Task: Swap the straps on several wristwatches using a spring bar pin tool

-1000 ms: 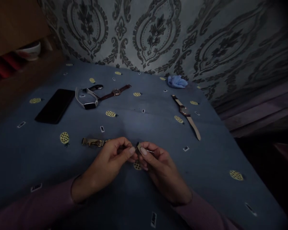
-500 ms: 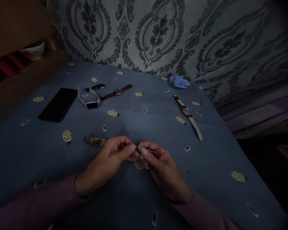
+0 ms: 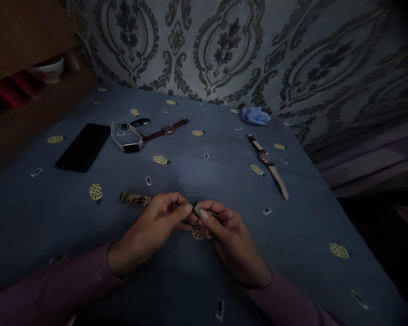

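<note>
Over the front middle of the table, my left hand (image 3: 159, 219) and my right hand (image 3: 229, 231) meet, fingertips almost touching. Between them is a small flat greyish-beige piece (image 3: 196, 208) with a dark edge; its exact kind is unclear. My right thumb presses on its face, while the left thumb and forefinger pinch at its dark edge. A thin metal pin-like tool (image 3: 212, 213) sticks out among my right fingers, mostly hidden. Just left of my left hand lies a watch strap part (image 3: 135, 199) with a gold-coloured clasp, its right end covered by the hand.
A black phone (image 3: 84, 147) lies at left. Near it are a white-banded smartwatch (image 3: 132, 147), a dark watch (image 3: 139, 122) and a brown-strapped watch (image 3: 169, 129). Further right are a pale-strapped watch (image 3: 265, 157) and a crumpled blue cloth (image 3: 255, 116). The patterned wall (image 3: 177, 40) borders the table's back.
The whole view has shifted very slightly. Both hands keep the same pinch on the small piece, and the pin-like tool shows a little less beside my right fingers.
</note>
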A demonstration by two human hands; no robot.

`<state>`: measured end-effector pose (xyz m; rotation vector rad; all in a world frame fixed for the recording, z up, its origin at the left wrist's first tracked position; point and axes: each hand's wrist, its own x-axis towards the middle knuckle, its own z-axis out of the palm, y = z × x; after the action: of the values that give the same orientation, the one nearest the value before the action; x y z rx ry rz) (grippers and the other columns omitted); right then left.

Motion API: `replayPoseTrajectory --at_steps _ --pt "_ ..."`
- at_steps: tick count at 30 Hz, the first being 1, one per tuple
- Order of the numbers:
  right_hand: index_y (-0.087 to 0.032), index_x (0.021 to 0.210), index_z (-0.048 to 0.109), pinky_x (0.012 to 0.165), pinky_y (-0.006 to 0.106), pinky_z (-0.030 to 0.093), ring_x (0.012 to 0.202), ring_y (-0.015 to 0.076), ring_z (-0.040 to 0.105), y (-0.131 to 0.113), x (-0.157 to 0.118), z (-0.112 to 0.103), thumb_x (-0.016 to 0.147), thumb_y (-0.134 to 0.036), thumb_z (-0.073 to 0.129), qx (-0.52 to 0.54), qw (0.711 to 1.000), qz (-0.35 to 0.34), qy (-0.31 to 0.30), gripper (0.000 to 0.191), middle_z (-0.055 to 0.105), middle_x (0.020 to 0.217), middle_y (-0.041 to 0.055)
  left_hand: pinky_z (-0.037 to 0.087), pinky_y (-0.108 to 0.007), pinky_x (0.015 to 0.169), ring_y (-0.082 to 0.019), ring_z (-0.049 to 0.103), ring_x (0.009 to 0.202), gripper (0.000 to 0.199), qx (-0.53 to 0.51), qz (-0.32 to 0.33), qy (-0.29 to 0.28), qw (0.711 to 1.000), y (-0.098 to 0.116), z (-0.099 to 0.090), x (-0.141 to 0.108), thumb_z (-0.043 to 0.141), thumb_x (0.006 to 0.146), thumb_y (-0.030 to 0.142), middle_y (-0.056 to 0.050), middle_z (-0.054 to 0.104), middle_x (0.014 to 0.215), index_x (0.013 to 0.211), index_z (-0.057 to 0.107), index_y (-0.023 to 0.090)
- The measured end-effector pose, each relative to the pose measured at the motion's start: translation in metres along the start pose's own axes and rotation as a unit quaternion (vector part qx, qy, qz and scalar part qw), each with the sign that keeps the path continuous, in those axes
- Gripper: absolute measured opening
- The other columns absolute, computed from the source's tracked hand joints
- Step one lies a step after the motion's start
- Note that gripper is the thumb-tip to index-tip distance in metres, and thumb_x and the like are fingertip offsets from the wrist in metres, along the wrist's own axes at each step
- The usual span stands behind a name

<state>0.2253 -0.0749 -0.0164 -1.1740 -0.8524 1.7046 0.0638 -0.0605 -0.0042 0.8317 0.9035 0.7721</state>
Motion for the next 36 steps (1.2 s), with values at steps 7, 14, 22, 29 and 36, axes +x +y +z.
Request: replayPoseTrajectory --at_steps 7,14,22,29,36 --pt "-0.021 0.082 0.069 0.057 0.024 0.043 0.058 0.0097 0.050 0.000 -0.002 0.003 0.074 -0.043 0.078 -0.060 0.997 -0.047 0.008 0.025 0.063 0.070 -0.0011 0.055 -0.029 0.077 -0.013 0.066 0.074 0.021 -0.017 0.007 0.009 1.000 -0.003 0.000 0.001 0.065 0.087 0.030 -0.002 0.066 0.075 0.076 0.060 0.012" --pt "-0.021 0.083 0.069 0.055 0.025 0.043 0.055 0.0101 0.048 0.000 -0.003 0.002 0.078 -0.042 0.075 -0.101 0.993 -0.064 0.001 0.022 0.061 0.067 -0.0009 0.054 -0.029 0.077 -0.013 0.065 0.074 0.024 -0.004 0.028 0.015 0.999 -0.009 0.003 0.001 0.063 0.088 0.034 -0.003 0.067 0.074 0.076 0.061 0.013" --pt "-0.019 0.081 0.069 0.050 0.023 0.038 0.052 0.0081 0.044 -0.002 -0.002 0.001 0.072 -0.045 0.079 -0.078 0.996 -0.026 0.020 0.029 0.061 0.065 -0.0019 0.054 -0.030 0.079 -0.014 0.065 0.074 0.026 -0.002 0.025 0.007 1.000 -0.008 0.002 0.002 0.062 0.089 0.036 -0.004 0.068 0.076 0.076 0.061 0.013" --pt "-0.017 0.083 0.069 0.050 0.022 0.035 0.050 0.0068 0.041 -0.002 -0.001 -0.001 0.069 -0.045 0.081 -0.051 0.998 0.005 0.024 0.034 0.058 0.061 -0.0032 0.056 -0.029 0.080 -0.013 0.064 0.077 0.026 -0.025 0.017 0.033 0.999 -0.010 0.000 0.002 0.059 0.091 0.035 -0.001 0.063 0.076 0.076 0.060 0.013" --pt "-0.017 0.082 0.070 0.046 0.022 0.033 0.050 0.0065 0.042 -0.003 0.000 -0.003 0.068 -0.043 0.082 -0.041 0.999 0.015 0.028 0.032 0.057 0.061 -0.0031 0.057 -0.031 0.073 -0.016 0.065 0.078 0.026 0.112 0.057 0.048 0.991 0.006 -0.013 -0.009 0.049 0.095 0.039 -0.004 0.064 0.079 0.088 0.059 0.015"
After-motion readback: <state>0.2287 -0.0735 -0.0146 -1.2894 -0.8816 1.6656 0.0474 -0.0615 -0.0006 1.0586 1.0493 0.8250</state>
